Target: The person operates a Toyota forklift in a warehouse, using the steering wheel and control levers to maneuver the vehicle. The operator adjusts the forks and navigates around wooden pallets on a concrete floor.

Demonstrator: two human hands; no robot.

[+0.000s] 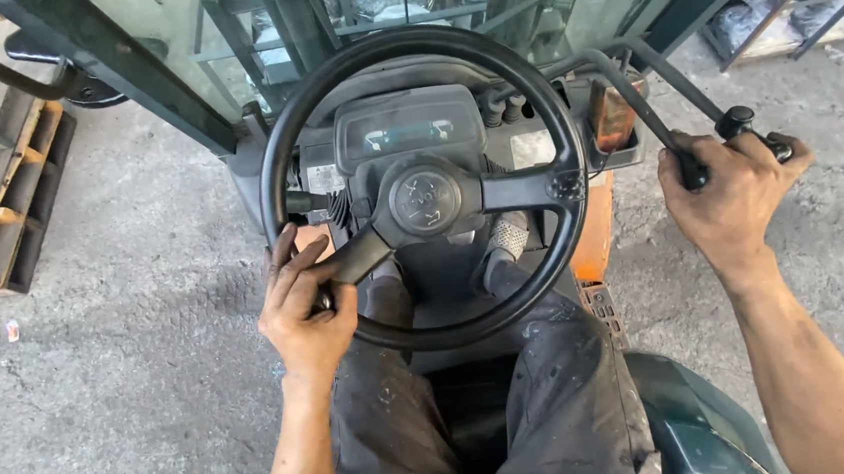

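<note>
The person sits in the driving seat with the left hand (305, 311) closed on the lower left rim of the black steering wheel (423, 187) and the right hand (730, 198) clamped on a black control lever (734, 124), so the driving looks underway, not finished.

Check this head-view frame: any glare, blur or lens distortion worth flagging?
Head view: daylight, sharp throughout; wide-angle bending at the edges; reflections on the windscreen veil what is behind; left hand on the steering wheel and right hand on the levers evenly lit.
</note>
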